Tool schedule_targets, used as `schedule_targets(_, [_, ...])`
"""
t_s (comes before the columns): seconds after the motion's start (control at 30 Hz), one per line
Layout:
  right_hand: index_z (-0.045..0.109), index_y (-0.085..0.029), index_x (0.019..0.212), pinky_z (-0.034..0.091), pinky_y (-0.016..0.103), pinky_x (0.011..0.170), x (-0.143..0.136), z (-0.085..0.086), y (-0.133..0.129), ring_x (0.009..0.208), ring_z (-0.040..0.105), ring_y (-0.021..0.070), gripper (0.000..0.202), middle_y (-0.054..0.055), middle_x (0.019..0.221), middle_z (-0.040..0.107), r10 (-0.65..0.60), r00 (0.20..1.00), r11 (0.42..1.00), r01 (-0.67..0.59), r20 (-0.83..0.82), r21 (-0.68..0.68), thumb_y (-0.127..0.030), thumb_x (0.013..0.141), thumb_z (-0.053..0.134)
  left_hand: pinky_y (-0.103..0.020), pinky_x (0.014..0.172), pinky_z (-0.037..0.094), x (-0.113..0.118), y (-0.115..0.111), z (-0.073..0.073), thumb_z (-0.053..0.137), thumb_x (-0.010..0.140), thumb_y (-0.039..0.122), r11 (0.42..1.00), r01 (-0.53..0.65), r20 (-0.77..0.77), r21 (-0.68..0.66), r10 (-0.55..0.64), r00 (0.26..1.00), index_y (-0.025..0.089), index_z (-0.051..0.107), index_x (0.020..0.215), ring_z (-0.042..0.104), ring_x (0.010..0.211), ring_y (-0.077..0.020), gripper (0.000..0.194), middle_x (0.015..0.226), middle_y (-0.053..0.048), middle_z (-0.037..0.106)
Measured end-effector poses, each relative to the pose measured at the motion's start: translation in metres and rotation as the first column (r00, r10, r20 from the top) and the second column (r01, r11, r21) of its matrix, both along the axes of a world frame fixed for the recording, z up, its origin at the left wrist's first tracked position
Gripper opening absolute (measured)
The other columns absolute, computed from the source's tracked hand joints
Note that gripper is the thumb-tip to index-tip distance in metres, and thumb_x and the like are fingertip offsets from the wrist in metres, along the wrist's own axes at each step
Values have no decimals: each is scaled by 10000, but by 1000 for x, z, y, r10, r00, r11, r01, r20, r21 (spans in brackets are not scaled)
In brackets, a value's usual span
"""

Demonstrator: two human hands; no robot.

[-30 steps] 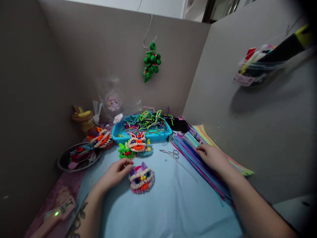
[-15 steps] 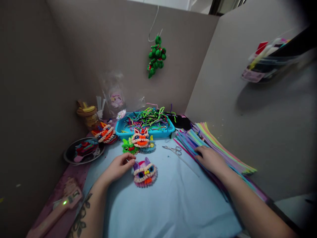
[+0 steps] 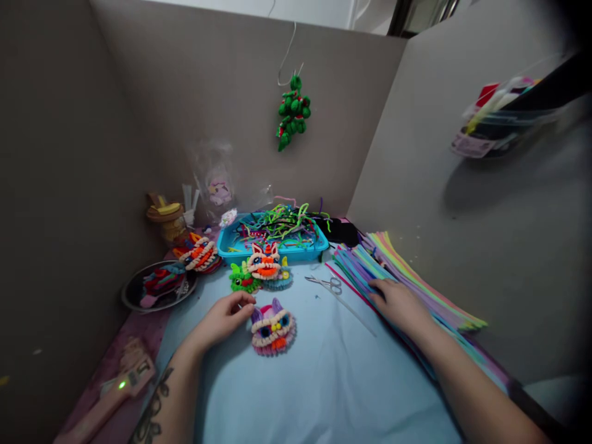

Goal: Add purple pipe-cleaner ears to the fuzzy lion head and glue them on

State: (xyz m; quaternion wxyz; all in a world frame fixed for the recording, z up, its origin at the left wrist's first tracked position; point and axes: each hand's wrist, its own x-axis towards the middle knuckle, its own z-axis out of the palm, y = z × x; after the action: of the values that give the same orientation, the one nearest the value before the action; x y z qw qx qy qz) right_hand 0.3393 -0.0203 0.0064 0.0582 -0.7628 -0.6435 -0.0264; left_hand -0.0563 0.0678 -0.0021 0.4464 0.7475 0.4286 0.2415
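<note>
- Left hand (image 3: 227, 319) curls just beside the purple lion head (image 3: 274, 331), which sits on the blue cloth (image 3: 324, 388); I cannot tell whether its grip holds anything.
- Right hand (image 3: 401, 306) rests on the fuzzy stems (image 3: 354, 268); its grip is unclear, fingertips hidden; light fingers would likely part strands without crushing pile.

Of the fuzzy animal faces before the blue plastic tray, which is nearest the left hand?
The fuzzy purple-eared face with yellow nose, beside the left hand. The green one, orange one and light-blue one cluster farther back, near the blue tray.
</note>
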Motion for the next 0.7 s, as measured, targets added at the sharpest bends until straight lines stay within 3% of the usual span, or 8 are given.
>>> schedule_targets(0.2, [652, -149, 1076, 429, 380, 955, -12, 11, -9, 1080, 585, 274, 296, 132, 1157, 651, 167, 983, 984, -162, -70, 77, -222, 868, 454, -280, 706, 465, -2, 1, -2, 519, 822, 490, 1000, -6, 26, -22, 7, 1000, 154, 630, 947, 599, 813, -207, 375, 912, -67, 670])
schedule_targets(0.3, [656, -142, 1069, 456, 347, 920, -22, 11, -11, 1040, 614, 250, 305, 127, 1119, 673, 224, 966, 974, -226, -133, -1, -205, 885, 422, -283, 715, 462, -3, 1, -1, 506, 825, 504, 1000, -3, 6, -8, 3, 1000, 156, 633, 958, 593, 830, -213, 394, 922, -69, 670])
schedule_targets(0.47, [643, -136, 1110, 450, 312, 916, -26, 2, -10, 1044, 628, 233, 320, 123, 1122, 681, 149, 984, 982, -159, -103, -101, -172, 892, 412, -290, 697, 462, -2, 1, 3, 516, 811, 523, 1000, -25, -4, -11, 25, 1000, 160, 636, 946, 588, 800, -213, 405, 884, -58, 668])
schedule_targets(0.7, [680, -144, 973, 445, 330, 824, -20, -5, -5, 955, 633, 267, 225, 144, 1017, 678, 45, 999, 989, -49, -28, -141, -179, 854, 493, -292, 714, 467, -1, 2, 0, 527, 812, 513, 1000, -6, 11, -29, 7, 1000, 159, 626, 942, 591, 806, -210, 389, 886, -57, 655])
